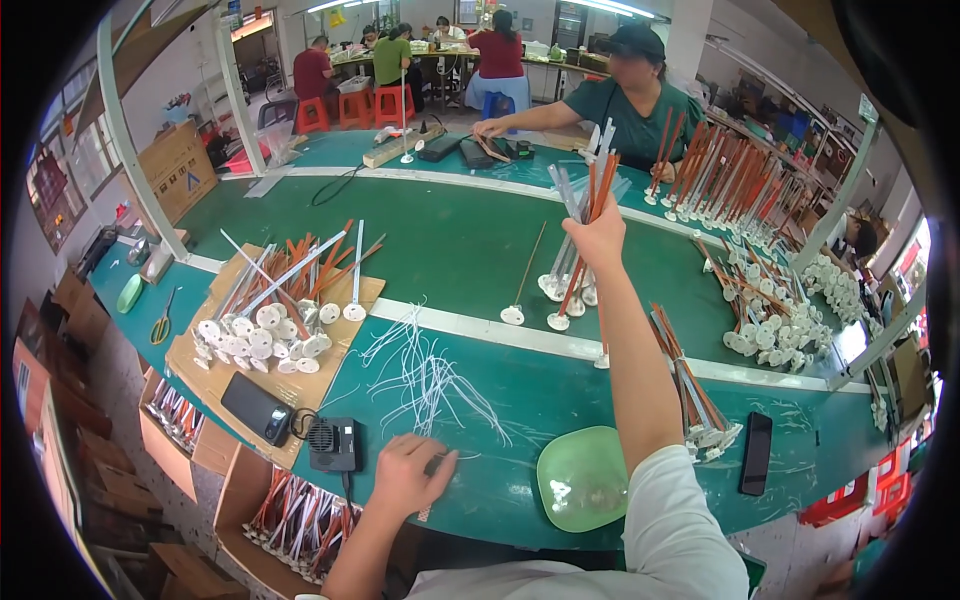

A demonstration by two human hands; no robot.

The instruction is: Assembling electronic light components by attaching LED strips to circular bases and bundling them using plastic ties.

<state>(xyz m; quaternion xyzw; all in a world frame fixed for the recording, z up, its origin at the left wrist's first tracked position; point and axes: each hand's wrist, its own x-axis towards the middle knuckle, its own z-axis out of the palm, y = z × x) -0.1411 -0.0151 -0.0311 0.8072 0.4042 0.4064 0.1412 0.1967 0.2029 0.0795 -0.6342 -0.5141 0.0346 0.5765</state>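
My right hand point(600, 235) reaches forward over the green belt. Its fingers are wrapped round a bundle of brown and clear sticks point(606, 175), whose white round bases hang at the belt. Just left of that bundle, a single thin brown stick point(530, 265) stands upright on a white round base. My left hand point(413, 474) is low over the near table, fingers apart and slightly bent, with nothing visible in it. Beyond it lies a loose heap of thin white ties point(425, 375). A small black device point(335, 444) sits beside this hand.
Stick piles with white bases lie on cardboard point(350, 295) at left and at right point(780, 310). A green bowl point(583, 480), a phone point(756, 455) and scissors point(164, 315) are on the near table. Across the belt, a person point(640, 100) reaches toward black devices. Boxes of sticks point(290, 520) stand below.
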